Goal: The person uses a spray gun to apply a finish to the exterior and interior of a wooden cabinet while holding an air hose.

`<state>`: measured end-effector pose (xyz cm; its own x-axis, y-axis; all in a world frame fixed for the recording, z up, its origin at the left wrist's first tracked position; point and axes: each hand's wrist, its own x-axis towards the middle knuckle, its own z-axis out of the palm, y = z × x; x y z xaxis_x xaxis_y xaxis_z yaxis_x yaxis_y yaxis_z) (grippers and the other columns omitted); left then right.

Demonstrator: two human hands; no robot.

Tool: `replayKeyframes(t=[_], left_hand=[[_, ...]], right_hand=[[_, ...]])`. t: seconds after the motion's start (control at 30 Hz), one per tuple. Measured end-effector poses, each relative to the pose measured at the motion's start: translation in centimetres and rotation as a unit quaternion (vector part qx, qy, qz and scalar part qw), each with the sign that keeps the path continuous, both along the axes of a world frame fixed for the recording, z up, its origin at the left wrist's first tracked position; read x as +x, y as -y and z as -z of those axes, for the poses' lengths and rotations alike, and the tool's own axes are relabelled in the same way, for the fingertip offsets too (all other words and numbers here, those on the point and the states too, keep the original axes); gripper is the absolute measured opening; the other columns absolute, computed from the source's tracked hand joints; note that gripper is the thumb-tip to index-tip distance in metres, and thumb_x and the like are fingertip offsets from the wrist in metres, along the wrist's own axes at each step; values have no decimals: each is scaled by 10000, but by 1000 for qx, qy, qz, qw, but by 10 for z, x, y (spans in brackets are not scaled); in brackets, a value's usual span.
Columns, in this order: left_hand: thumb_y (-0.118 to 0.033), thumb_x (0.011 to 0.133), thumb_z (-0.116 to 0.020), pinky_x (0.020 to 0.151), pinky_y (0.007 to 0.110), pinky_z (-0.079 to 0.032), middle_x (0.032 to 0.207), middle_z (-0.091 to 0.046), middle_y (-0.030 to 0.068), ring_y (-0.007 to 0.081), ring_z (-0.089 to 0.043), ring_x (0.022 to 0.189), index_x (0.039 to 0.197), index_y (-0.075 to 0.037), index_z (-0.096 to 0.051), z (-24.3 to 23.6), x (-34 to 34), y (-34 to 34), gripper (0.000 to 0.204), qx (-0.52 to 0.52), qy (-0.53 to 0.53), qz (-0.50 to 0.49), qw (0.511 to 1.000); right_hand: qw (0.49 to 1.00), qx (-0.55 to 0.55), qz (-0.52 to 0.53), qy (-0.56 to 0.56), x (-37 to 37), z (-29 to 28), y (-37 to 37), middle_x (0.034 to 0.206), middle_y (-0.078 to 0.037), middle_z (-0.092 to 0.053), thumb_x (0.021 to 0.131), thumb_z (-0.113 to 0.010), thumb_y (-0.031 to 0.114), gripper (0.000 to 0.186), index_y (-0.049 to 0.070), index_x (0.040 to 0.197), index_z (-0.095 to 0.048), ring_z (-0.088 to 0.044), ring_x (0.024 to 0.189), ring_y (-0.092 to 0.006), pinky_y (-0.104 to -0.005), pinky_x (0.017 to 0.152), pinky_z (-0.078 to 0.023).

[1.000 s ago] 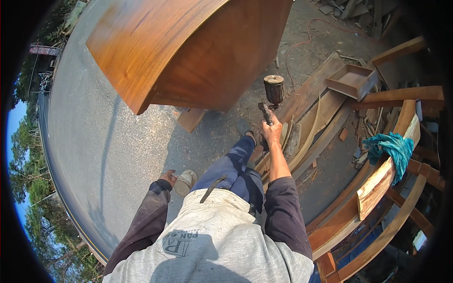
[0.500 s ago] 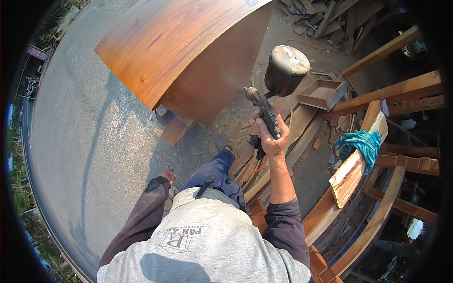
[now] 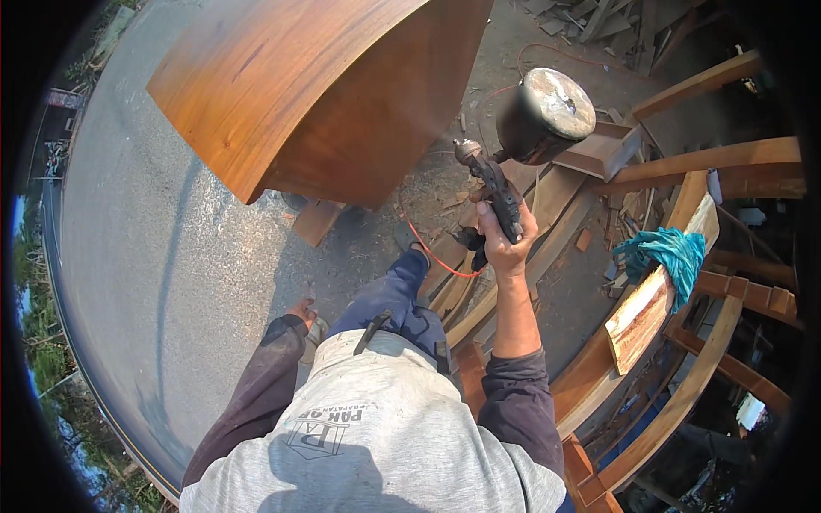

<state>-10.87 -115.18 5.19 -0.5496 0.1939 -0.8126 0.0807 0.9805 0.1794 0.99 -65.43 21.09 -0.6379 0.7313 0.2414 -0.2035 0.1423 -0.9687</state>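
Note:
My right hand [image 3: 510, 241] is wrapped around the handle of a spray gun [image 3: 491, 184], held upright in front of me. A dark paint cup with a stained, pale lid [image 3: 563, 101] sits on the gun's right side. The nozzle points at the brown side panel of a wooden cabinet [image 3: 291, 77] with a glossy, reddish-brown top, apart from it. Faint mist hangs between nozzle and panel. My left hand [image 3: 302, 311] hangs low by my left hip, holding nothing, its fingers loosely apart.
An orange air hose [image 3: 425, 248] loops by my foot. Long planks [image 3: 547, 222] and a wooden drawer [image 3: 596, 152] lie to the right. A teal cloth [image 3: 667, 256] drapes over a rough board [image 3: 637, 325] by wooden frames. Scrap wood is piled at the far right.
The spray gun has shifted slightly right and up in view, while the cabinet appears a little farther left. More of the orange hose shows. My left hand stays low.

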Motion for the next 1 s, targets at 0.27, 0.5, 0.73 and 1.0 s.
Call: replayKeyframes(t=[0.27,0.5,0.73,1.0], left_hand=[[-290,896,-672,906,419,-532,1116,-702,214,351,-682,1046,1352,-100,-557,1,4,36,508,-15,4,-45,999],[-311,922,-658,869,408,-540,1008,-724,180,338,-698,972,1348,-118,-559,-16,-3,36,478,-35,-17,-14,999],[-319,914,-661,864,423,-542,1021,-720,183,345,-695,972,1335,-126,-565,-21,-14,45,473,-29,-50,9,998],[-317,898,-675,824,422,-552,967,-723,167,334,-703,923,1321,-111,-570,2,-14,55,482,13,-52,-2,999]], right_hand=[[979,-65,2,194,-16,132,-7,856,-69,-722,829,-742,69,343,-21,1152,-667,-639,720,-94,-265,673,-514],[950,-45,8,310,-24,216,-11,933,-78,-730,809,-724,90,411,27,1211,-667,-654,850,-116,-290,800,-515],[940,-16,60,335,-32,269,-5,946,-189,-729,791,-698,72,476,91,1265,-651,-726,846,-255,-347,790,-540],[939,-14,41,342,-44,206,-24,1024,-151,-723,798,-709,74,467,72,1261,-649,-681,918,-233,-331,848,-520]])
